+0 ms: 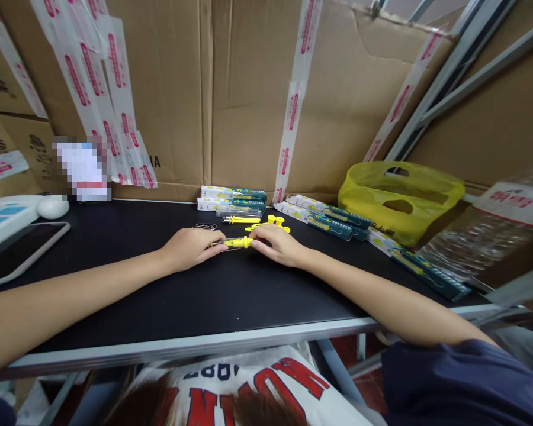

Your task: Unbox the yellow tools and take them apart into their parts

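Note:
A small yellow tool with a clear tube (236, 243) lies level between my two hands, above the black table (231, 302). My left hand (190, 248) pinches its left end, and my right hand (281, 245) holds the yellow right end between thumb and fingers. Just behind the hands rest a yellow rod (244, 220), some clear tubes (237, 212) and several small yellow parts (276, 220). A thin dark coil of wire (205, 226) sits behind my left hand.
Stacked green-and-white boxes (233, 204) stand at the back, with more boxes (315, 219) to the right. Further right are a yellow plastic bag (391, 207) and a large clear bottle (484, 228). A phone (22, 251) and white power strip (9, 216) lie left.

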`<state>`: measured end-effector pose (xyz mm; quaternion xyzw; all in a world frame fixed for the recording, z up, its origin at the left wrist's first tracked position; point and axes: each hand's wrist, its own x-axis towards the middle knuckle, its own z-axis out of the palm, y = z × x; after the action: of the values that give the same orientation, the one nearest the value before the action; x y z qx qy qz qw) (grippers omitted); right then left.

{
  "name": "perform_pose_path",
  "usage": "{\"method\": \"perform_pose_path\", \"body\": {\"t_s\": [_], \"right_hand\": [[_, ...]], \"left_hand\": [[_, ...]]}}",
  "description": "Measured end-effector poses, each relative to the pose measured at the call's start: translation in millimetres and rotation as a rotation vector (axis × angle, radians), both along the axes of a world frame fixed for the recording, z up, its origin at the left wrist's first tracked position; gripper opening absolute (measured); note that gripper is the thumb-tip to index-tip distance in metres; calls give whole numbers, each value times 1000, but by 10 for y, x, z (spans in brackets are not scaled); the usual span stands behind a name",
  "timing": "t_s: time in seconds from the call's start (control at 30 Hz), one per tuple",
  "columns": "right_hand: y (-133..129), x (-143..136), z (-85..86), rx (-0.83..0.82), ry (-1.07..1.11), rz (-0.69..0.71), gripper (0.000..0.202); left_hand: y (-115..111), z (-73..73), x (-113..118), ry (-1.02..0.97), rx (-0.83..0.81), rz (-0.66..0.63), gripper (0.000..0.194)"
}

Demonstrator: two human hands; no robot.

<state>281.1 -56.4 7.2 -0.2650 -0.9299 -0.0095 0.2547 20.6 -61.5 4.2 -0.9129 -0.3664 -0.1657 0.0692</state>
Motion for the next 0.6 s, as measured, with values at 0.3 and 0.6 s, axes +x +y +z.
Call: {"method": "perform_pose_path", "body": {"t_s": [0.3,0.6], "right_hand": [[1,63,59,-39,94,14,11],[195,494,444,73,-187,-519,9]], "left_hand": [[-22,20,11,-20,-10,7,37],[-12,18,3,-11,9,2,39]]}}
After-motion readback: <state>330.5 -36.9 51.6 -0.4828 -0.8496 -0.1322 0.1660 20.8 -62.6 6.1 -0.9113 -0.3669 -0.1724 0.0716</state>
